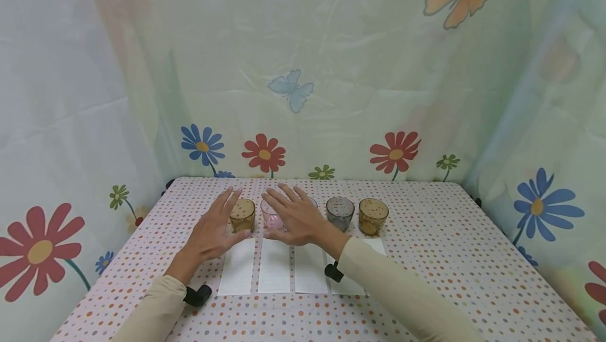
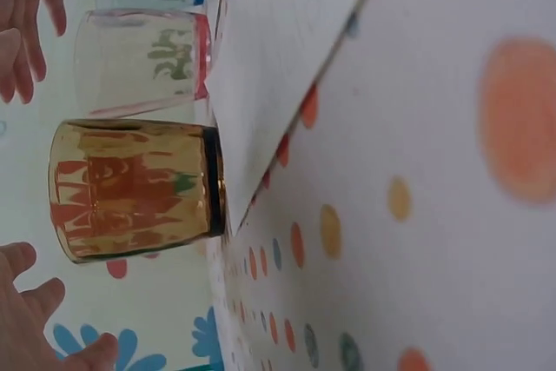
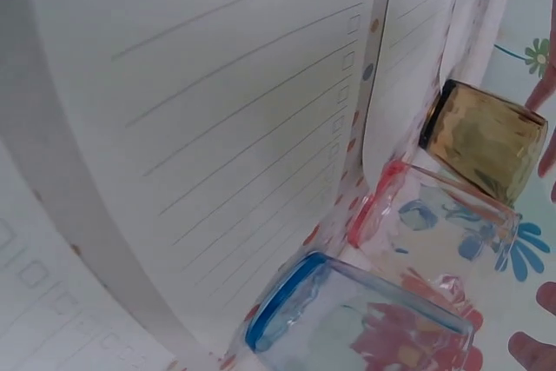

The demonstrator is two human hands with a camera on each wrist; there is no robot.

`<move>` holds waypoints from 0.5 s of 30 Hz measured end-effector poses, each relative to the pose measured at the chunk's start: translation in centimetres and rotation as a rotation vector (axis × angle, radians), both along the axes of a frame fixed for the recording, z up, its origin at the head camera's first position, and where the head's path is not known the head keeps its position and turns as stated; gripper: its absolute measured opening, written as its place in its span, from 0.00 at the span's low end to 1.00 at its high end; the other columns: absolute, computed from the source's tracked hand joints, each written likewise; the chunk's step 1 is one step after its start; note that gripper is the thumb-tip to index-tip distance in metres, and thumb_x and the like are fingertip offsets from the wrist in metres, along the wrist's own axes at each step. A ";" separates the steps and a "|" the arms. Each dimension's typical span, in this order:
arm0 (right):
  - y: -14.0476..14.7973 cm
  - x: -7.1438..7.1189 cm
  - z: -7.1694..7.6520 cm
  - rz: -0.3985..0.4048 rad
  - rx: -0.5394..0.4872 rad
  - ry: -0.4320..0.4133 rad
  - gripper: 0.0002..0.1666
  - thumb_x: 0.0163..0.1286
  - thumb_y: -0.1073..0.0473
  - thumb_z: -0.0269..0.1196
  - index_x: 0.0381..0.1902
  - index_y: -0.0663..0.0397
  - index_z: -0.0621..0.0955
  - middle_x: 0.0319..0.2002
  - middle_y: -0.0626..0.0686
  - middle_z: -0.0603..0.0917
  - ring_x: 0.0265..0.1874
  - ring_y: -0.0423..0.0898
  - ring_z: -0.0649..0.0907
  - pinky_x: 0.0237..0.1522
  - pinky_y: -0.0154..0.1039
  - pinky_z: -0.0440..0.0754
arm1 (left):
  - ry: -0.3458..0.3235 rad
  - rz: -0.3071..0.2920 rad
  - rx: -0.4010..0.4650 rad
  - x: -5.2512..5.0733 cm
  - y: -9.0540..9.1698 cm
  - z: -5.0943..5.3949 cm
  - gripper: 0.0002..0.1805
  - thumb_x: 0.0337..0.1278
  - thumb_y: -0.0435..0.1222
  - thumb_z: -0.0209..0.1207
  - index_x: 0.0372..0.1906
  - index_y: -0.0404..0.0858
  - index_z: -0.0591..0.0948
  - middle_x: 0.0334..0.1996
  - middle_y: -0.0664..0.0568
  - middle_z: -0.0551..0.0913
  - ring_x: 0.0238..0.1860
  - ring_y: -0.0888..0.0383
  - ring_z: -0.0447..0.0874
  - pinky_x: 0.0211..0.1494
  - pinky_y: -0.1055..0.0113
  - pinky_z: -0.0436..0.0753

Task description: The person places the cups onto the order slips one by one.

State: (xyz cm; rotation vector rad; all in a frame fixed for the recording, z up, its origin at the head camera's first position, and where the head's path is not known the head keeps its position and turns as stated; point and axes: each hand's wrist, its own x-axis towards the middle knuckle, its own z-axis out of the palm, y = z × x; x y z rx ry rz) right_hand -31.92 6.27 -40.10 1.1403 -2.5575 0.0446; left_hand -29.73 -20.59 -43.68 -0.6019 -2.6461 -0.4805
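My left hand (image 1: 211, 231), fingers spread and extended, is raised beside the leftmost amber glass (image 1: 242, 217) and holds nothing. My right hand (image 1: 297, 218) hovers with extended fingers over the pink glass (image 1: 272, 221), covering part of it and most of the blue glass behind. In the left wrist view the amber glass (image 2: 135, 190) stands apart from the fingers, next to the pink glass (image 2: 143, 62). The right wrist view has the blue glass (image 3: 360, 323), the pink glass (image 3: 434, 223) and the amber glass (image 3: 486, 138) in a row.
A grey glass (image 1: 340, 213) and another amber glass (image 1: 373, 217) stand at the right end of the row. White paper sheets (image 1: 274, 268), ruled with lines and small boxes, lie in front of the glasses on the dotted tablecloth (image 1: 156, 258). Printed curtains surround the table.
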 end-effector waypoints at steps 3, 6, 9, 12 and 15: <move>-0.3 0.0 0.1 -0.004 0.006 -0.004 0.54 0.68 0.26 0.54 0.82 0.47 0.56 0.80 0.52 0.59 0.79 0.58 0.55 0.76 0.62 0.53 | -0.021 -0.001 0.012 0.0 -0.2 -0.2 0.55 0.57 0.64 0.60 0.83 0.52 0.47 0.81 0.43 0.48 0.78 0.38 0.53 0.65 0.29 0.68; -0.7 -0.1 0.0 -0.010 0.015 0.005 0.54 0.68 0.25 0.53 0.82 0.47 0.56 0.80 0.52 0.59 0.79 0.57 0.55 0.76 0.62 0.53 | -0.052 -0.009 0.038 0.1 -0.4 -0.3 0.55 0.58 0.63 0.59 0.83 0.52 0.45 0.82 0.43 0.47 0.78 0.37 0.52 0.67 0.29 0.65; -1.0 -0.3 -0.1 -0.010 0.011 0.002 0.54 0.68 0.25 0.53 0.82 0.46 0.56 0.80 0.51 0.59 0.79 0.56 0.54 0.76 0.60 0.54 | -0.082 -0.025 0.081 0.2 -0.7 -0.5 0.54 0.61 0.61 0.59 0.83 0.51 0.43 0.82 0.42 0.47 0.79 0.37 0.51 0.70 0.30 0.62; -1.5 -0.5 -0.3 0.002 -0.006 -0.014 0.54 0.69 0.25 0.53 0.82 0.47 0.56 0.80 0.51 0.59 0.79 0.56 0.56 0.76 0.59 0.55 | -0.117 -0.033 0.136 0.3 -1.1 -0.7 0.54 0.63 0.60 0.58 0.83 0.51 0.42 0.82 0.42 0.47 0.79 0.36 0.49 0.71 0.29 0.59; -1.9 -0.5 -0.4 0.003 -0.007 -0.027 0.53 0.69 0.24 0.51 0.82 0.47 0.55 0.80 0.51 0.59 0.79 0.56 0.57 0.76 0.59 0.55 | -0.149 -0.043 0.194 0.1 -1.3 -0.9 0.53 0.64 0.58 0.58 0.83 0.50 0.42 0.82 0.41 0.46 0.79 0.35 0.48 0.70 0.28 0.58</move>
